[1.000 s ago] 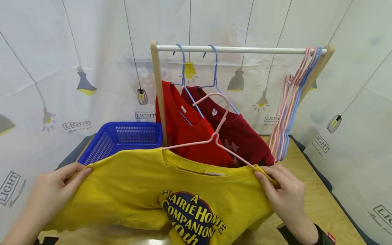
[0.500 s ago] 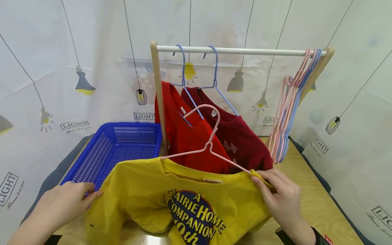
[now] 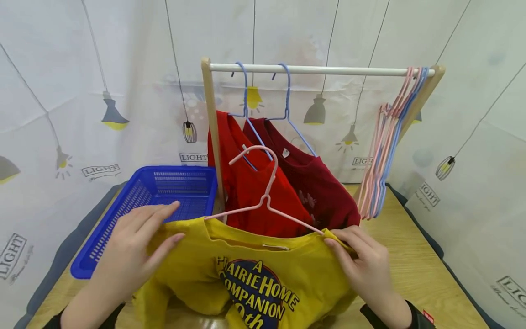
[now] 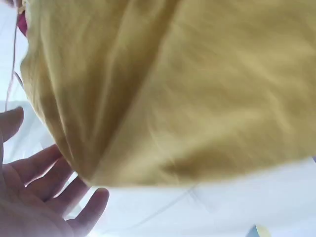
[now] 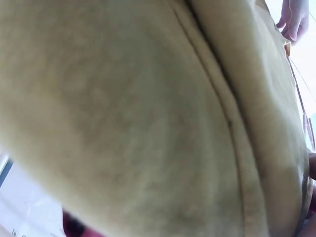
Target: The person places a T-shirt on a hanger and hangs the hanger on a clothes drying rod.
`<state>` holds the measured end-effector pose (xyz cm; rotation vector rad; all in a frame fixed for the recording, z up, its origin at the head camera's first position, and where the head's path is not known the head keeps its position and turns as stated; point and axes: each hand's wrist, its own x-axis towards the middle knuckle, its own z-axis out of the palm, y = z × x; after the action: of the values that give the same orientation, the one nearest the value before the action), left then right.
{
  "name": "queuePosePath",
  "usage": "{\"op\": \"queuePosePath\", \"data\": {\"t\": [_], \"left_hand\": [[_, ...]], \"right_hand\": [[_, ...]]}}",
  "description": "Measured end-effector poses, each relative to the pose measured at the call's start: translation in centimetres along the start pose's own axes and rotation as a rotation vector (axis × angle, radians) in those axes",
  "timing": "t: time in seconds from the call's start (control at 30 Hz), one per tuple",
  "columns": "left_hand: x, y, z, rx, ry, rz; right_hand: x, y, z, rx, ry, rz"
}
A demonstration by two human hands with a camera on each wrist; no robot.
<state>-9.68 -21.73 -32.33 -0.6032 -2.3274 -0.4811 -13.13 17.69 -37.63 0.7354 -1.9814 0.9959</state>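
A yellow T-shirt (image 3: pixel 185 260) with dark blue printed lettering hangs over a pink clothes hanger (image 3: pixel 266 192), whose hook stands up out of the neckline. My right hand (image 3: pixel 365 262) pinches the shirt's right shoulder at the hanger's end. At the other shoulder, my left hand (image 3: pixel 131 242) has its thumb and fingers apart, close to the cloth. The left wrist view shows these fingers (image 4: pixel 59 182) spread along the edge of the yellow fabric. In the right wrist view the shirt (image 5: pixel 148 118) fills most of the picture and hides much of the right hand.
Behind stands a clothes rack (image 3: pixel 320 69), with a red shirt (image 3: pixel 259 201) and a maroon shirt (image 3: pixel 308 183) on blue hangers. Several bare pink and blue hangers (image 3: pixel 382 160) hang at its right end. A blue plastic basket (image 3: pixel 98 228) sits left on the wooden table (image 3: pixel 423 269).
My left hand has let go of the yellow sleeve and moved right to the shoulder; the sleeve has dropped. Hanger and shirt have shifted down and left, with the right hand still pinching.
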Motion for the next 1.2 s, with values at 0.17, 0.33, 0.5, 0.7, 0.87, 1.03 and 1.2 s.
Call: {"op": "queuePosePath", "data": {"t": [0.17, 0.33, 0.5, 0.7, 0.87, 1.03, 1.2], "left_hand": [[1.0, 1.0, 1.3, -0.063, -0.067, 0.071], [1.3, 1.0, 1.7, -0.119, 0.0, 0.094], [1.2, 0.2, 1.5, -0.15, 0.032, 0.049], [0.6, -1.1, 0.6, -0.158, 0.083, -0.033], [0.1, -2.1, -0.3, -0.152, 0.081, -0.099], [-0.3, -2.7, -1.1, -0.134, 0.079, -0.122], [-0.5, -2.9, -1.4, -0.135, 0.098, -0.139]], "right_hand": [[0.2, -0.1, 0.5, -0.005, -0.006, -0.001], [0.3, -0.2, 0.8, 0.023, -0.024, -0.012], [0.5, 0.1, 0.1, 0.065, -0.122, 0.033], [-0.5, 1.2, -1.9, 0.249, -0.295, 0.344], [-1.9, 2.5, -3.5, 0.413, -0.39, 0.434], [-2.8, 3.0, -4.8, 0.496, -0.361, 0.411], [-2.6, 2.8, -5.8, 0.466, -0.172, 0.405]]}}
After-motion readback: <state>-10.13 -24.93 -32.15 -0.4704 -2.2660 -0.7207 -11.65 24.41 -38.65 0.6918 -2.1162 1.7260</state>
